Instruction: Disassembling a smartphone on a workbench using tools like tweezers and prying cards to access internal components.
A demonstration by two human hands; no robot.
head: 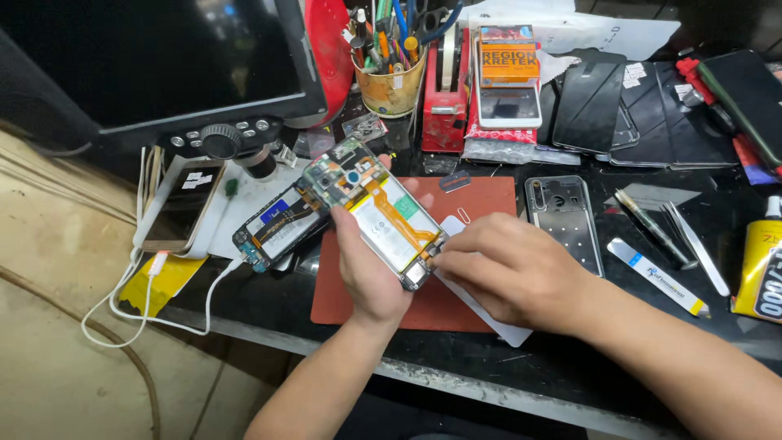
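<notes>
Tweezers (688,236), glue bottle (762,269), perhaps tape dispenser (445,90)

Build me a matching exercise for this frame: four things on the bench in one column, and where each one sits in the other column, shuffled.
Things:
1. opened phone
2. second opened phone
3. empty phone frame
4. pen cup

Places:
A. flat on the bench, right of the red mat
B. held up in the left hand, right hand at its lower end
C. at the back, full of tools, beside the red tape dispenser
D. lying left of the held phone, below the microscope

Pairs: 1-B, 2-D, 3-A, 4-C
</notes>
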